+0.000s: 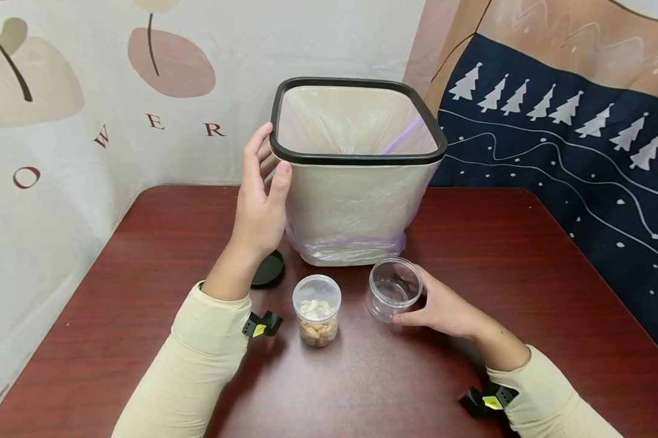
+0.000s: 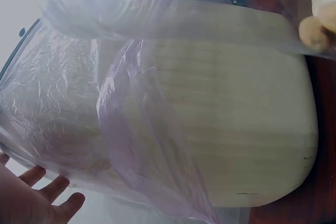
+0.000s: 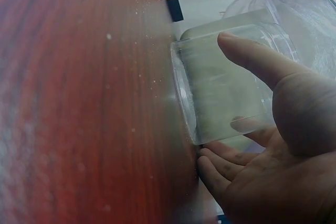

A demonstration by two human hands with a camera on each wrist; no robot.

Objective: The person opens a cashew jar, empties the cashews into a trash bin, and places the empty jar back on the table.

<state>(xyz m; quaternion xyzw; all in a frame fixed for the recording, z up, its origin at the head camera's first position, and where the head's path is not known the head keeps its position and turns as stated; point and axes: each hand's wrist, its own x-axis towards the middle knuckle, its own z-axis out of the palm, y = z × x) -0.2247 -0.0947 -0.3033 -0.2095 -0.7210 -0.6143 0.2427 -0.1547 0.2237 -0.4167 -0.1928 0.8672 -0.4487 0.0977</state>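
My left hand [image 1: 261,201] is at the left side of a beige trash bin [image 1: 351,210], its fingers extended along the side just under the black rim and the thumb towards the front. The bin wears a clear liner bag [image 2: 128,129] with a purple edge. With thumb and fingers on either side, my right hand [image 1: 441,304] holds a clear plastic jar [image 1: 393,289], lidless and with nothing inside, upright at the table top. Between the hands stands another clear jar [image 1: 317,311] partly filled with cashews [image 1: 317,331].
A dark round lid [image 1: 269,269] lies on the red-brown table [image 1: 444,377], partly behind my left wrist. Printed cloths [image 1: 548,121] hang behind the table and along its sides. The bin stands at the middle of the far side.
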